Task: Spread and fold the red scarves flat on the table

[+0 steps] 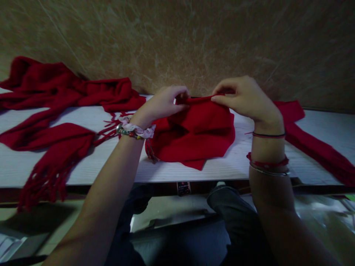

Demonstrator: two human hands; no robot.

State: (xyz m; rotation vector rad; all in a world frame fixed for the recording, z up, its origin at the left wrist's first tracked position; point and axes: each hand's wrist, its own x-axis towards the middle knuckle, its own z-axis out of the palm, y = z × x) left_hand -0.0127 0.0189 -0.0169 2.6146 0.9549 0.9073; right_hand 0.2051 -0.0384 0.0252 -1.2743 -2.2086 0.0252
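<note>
Scarf (203,129), its far edge pinched in the grip of left hand (164,102) and right hand (243,98); uneven pulling could skew its layers.

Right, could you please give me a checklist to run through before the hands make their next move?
1. Left hand pinching the far edge of the folded red scarf: ok, between thumb and fingers.
2. Right hand pinching that edge: ok, farther along it.
3. Folded scarf lying smooth: not ok, there are creases in its middle and a corner pokes out at the near side.
4. Folded scarf wholly on the white tabletop: ok, its near side stops short of the edge.
5. Fringed red scarf wholly on the tabletop: not ok, its fringe hangs over the near edge.
6. Underside of the folded scarf flat: cannot tell, it is hidden.
</note>
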